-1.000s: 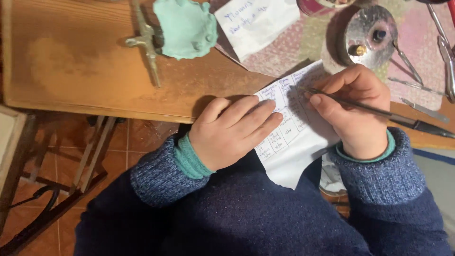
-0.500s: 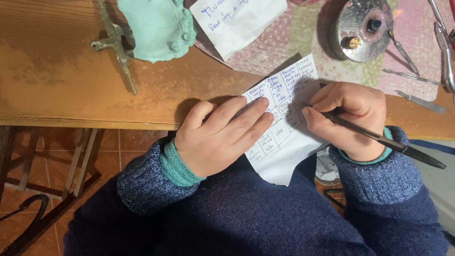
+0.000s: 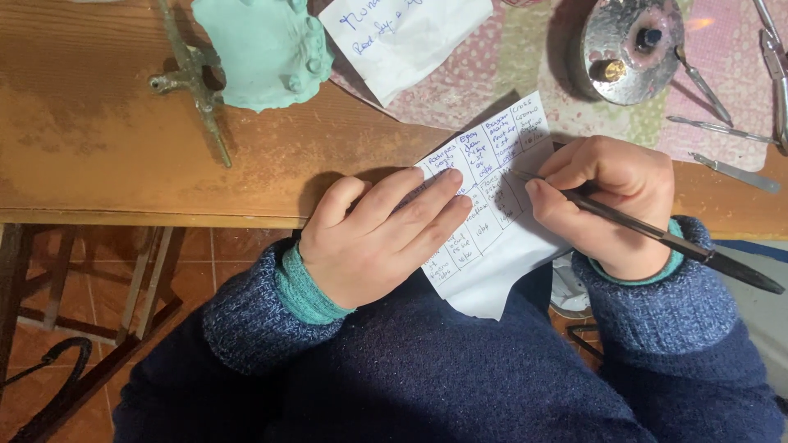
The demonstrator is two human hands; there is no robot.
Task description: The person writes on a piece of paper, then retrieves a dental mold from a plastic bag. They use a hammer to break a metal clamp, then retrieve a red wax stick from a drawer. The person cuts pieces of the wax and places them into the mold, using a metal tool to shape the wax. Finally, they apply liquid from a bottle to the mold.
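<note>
- While pressed flat on the paper sheet (image 3: 484, 205), left hand (image 3: 373, 238) open, fingers (image 3: 427, 205) spread over the ruled grid; grasping nothing, only pinning the sheet down
- Right hand (image 3: 611, 201) closed in a writing grip on a dark pen (image 3: 657, 238); tip touching the sheet's upper right squares, barrel slanting out past the wrist
- Sheet half on the wooden table (image 3: 98, 148), lower corner hanging over the edge above the lap
- Beyond the hands: mint-green clay lump (image 3: 263, 49) beside a brass-coloured tool (image 3: 193, 78); second handwritten note (image 3: 402, 37) on a patterned cloth (image 3: 525, 74); round metal burner (image 3: 628, 49); slim metal tools (image 3: 722, 131) at right, well apart from the sheet
</note>
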